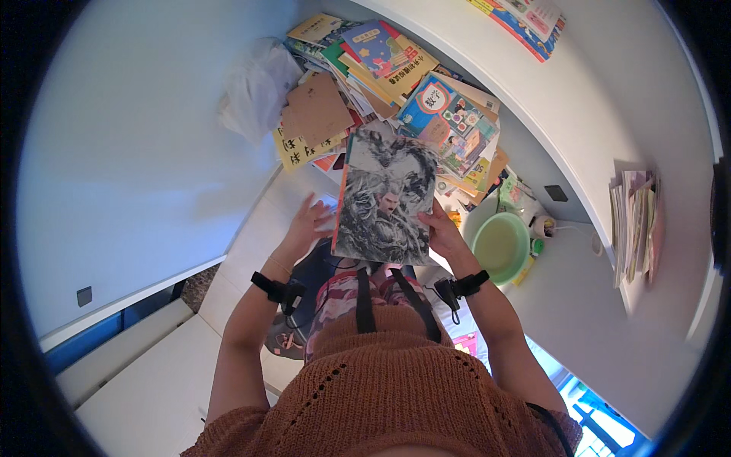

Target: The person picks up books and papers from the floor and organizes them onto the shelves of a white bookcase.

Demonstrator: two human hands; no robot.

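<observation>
A book or folder with a grey and black illustrated cover (382, 200) is up in front of me, showing a long-haired figure. My right hand (442, 228) grips its right edge, thumb on the cover. Just left of its orange-red spine is my left hand (311, 220), fingers spread and slightly blurred, holding nothing. Beyond the cover lies a blue illustrated textbook (451, 123) on a heap of papers. A brown cardboard piece (320, 111) rests at the heap's left, over yellow printed booklets (297, 149).
A white plastic bag (257, 91) leans by the left wall. At right stands a green basin (502, 248) of cloudy liquid. Several booklets stand upright on a white shelf (634, 223), and more lie on the upper ledge (525, 23). A purple-blue booklet (374, 48) tops the rear pile.
</observation>
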